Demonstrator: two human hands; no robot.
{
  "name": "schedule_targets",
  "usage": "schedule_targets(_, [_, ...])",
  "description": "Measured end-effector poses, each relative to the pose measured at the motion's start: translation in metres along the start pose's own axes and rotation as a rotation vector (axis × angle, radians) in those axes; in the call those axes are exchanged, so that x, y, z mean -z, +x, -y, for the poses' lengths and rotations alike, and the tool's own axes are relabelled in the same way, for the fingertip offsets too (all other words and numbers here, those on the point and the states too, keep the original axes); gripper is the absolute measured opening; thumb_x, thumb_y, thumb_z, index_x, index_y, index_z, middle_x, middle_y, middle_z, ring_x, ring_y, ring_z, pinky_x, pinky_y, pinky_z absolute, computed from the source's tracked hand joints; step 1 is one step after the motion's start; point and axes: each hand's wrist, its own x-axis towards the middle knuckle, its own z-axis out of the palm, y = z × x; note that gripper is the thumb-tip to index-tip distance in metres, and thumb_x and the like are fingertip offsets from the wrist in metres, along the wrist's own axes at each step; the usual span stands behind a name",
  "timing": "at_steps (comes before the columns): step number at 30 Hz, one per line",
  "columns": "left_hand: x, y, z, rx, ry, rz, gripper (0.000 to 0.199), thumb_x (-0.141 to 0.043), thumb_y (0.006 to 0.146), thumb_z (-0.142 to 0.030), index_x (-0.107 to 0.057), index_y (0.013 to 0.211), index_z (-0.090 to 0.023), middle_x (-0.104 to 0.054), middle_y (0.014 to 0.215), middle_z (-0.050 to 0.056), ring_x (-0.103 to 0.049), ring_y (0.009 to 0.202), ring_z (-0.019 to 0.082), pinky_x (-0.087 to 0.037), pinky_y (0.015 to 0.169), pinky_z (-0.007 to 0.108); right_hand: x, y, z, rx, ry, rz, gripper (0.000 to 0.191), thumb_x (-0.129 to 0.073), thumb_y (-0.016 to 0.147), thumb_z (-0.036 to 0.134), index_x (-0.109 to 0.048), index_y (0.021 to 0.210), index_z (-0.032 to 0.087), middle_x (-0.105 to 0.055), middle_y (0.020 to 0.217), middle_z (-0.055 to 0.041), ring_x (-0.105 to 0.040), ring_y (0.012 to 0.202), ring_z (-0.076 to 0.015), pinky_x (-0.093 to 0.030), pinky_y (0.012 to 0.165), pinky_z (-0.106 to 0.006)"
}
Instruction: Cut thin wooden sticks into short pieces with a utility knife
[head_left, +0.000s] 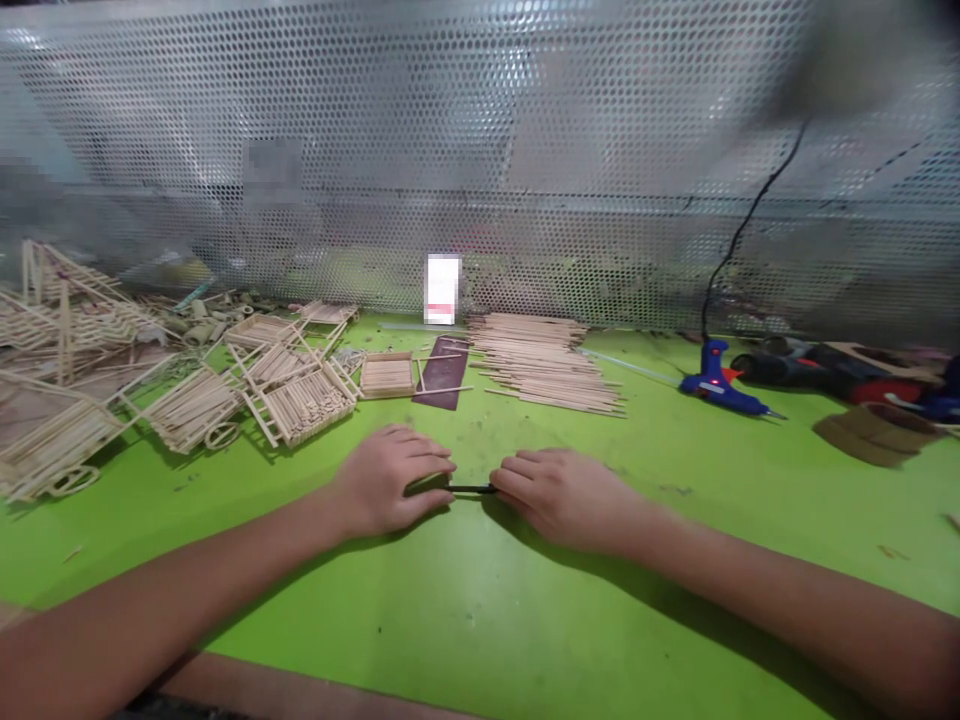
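Observation:
A thin black stick [471, 489] spans the gap between my two hands, level and close over the green tabletop. My left hand [391, 478] pinches its left end between thumb and fingers. At the other end, the fingers of my right hand [559, 495] are closed round it, so only the middle part shows. Beyond my hands lies a pile of thin wooden sticks [544, 360]. Left of that pile, a small cart made of sticks [387, 375] has its shafts over a dark red flat piece [444, 375].
Several more stick carts [307, 402] crowd the left side. A blue glue gun [720, 382], with its cord rising, lies right, near dark tools [825, 370] and a brown roll [874, 432]. A perforated metal panel [375, 130] stands along the back, a bright phone-like rectangle [442, 288] before it.

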Motion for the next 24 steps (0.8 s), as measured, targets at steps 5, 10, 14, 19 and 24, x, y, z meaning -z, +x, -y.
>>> schedule_targets(5, [0.001, 0.001, -0.001, -0.055, -0.029, -0.011, 0.029, -0.058, 0.107, -0.036, -0.077, 0.095, -0.020, -0.078, 0.088, 0.004, -0.067, 0.086, 0.020, -0.048, 0.080, 0.036, 0.000, 0.000, 0.000, 0.010, 0.003, 0.001, 0.011, -0.054, 0.102, 0.015, -0.057, 0.092, 0.019, -0.061, 0.078, -0.0002, -0.050, 0.067, -0.0157, -0.032, 0.063, -0.031])
schedule_targets(10, [-0.001, 0.007, -0.003, -0.087, -0.025, -0.005, 0.024, -0.060, 0.104, -0.027, -0.073, 0.087, -0.017, -0.073, 0.081, 0.005, -0.062, 0.079, 0.020, -0.045, 0.075, 0.034, 0.000, 0.000, -0.001, 0.023, 0.028, 0.021, 0.010, -0.055, 0.097, 0.009, -0.057, 0.093, 0.018, -0.060, 0.078, 0.0001, -0.048, 0.067, -0.0150, -0.031, 0.063, -0.030])
schedule_targets(14, [0.006, 0.002, 0.000, -0.092, -0.013, 0.018, 0.022, -0.059, 0.102, -0.022, -0.070, 0.083, -0.017, -0.070, 0.077, 0.004, -0.060, 0.076, 0.020, -0.044, 0.076, 0.035, -0.001, 0.009, 0.001, 0.013, 0.038, 0.046, 0.007, -0.056, 0.099, 0.013, -0.058, 0.094, 0.018, -0.061, 0.081, -0.0007, -0.049, 0.068, -0.0154, -0.029, 0.061, -0.030])
schedule_targets(19, [0.014, -0.011, 0.005, -0.069, 0.010, 0.026, 0.022, -0.059, 0.103, -0.023, -0.070, 0.085, -0.017, -0.071, 0.078, 0.003, -0.060, 0.076, 0.019, -0.044, 0.075, 0.035, -0.004, 0.021, 0.005, 0.028, 0.051, 0.048, 0.009, -0.053, 0.103, 0.018, -0.059, 0.096, 0.018, -0.062, 0.081, -0.0011, -0.050, 0.068, -0.0155, -0.030, 0.062, -0.030])
schedule_targets(24, [0.015, -0.011, 0.007, -0.159, 0.056, -0.010, 0.020, -0.059, 0.104, -0.025, -0.073, 0.093, -0.017, -0.075, 0.085, 0.004, -0.064, 0.078, 0.019, -0.046, 0.081, 0.036, -0.004, 0.019, 0.008, 0.027, 0.035, -0.020, 0.013, -0.051, 0.105, 0.019, -0.058, 0.094, 0.018, -0.061, 0.079, -0.0008, -0.050, 0.067, -0.0153, -0.032, 0.063, -0.030])
